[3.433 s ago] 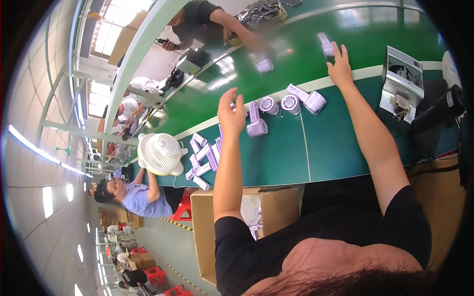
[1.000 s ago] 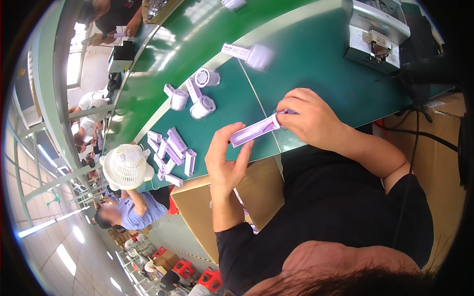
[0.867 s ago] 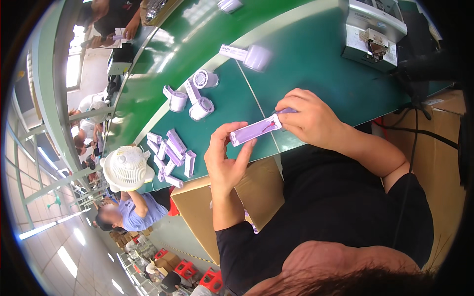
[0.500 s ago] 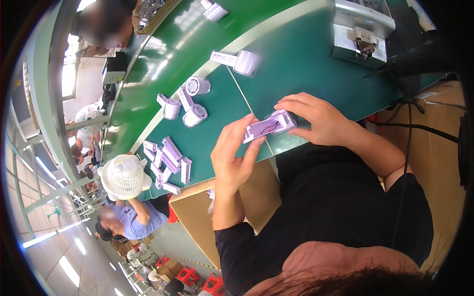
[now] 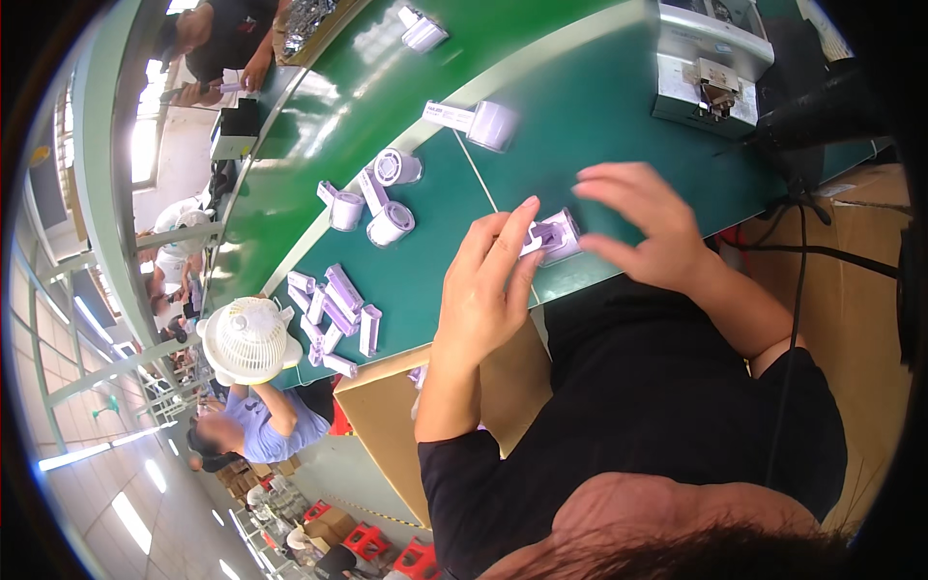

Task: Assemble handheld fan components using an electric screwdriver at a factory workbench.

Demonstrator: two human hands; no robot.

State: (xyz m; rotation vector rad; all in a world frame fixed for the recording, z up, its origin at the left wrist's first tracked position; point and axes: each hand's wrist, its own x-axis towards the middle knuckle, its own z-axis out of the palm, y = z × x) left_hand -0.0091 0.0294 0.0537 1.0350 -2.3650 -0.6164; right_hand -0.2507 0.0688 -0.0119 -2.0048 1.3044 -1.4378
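A lilac plastic housing [image 5: 561, 237] is pinched in my left hand [image 5: 488, 280], its open end facing up and its other end hidden behind my fingers. My right hand [image 5: 652, 227] hovers at the housing's right side, fingers spread and curved, with nothing in them. On the green table left of my hands lie several housings with a round head and a flat handle, such as one housing [image 5: 391, 224] beside another housing [image 5: 493, 126]. A loose pile of long lilac handle pieces [image 5: 343, 293] lies farther left.
A grey metal machine [image 5: 710, 87] stands at the table's far right, with a black arm [image 5: 812, 121] and cables beside it. A white fan [image 5: 249, 340] is at the left. An open cardboard box [image 5: 387, 406] sits below the table edge. Other people work across the conveyor and at the left.
My right hand has come off the housing and opened. My left hand has shifted right and now covers the handle, which showed before.
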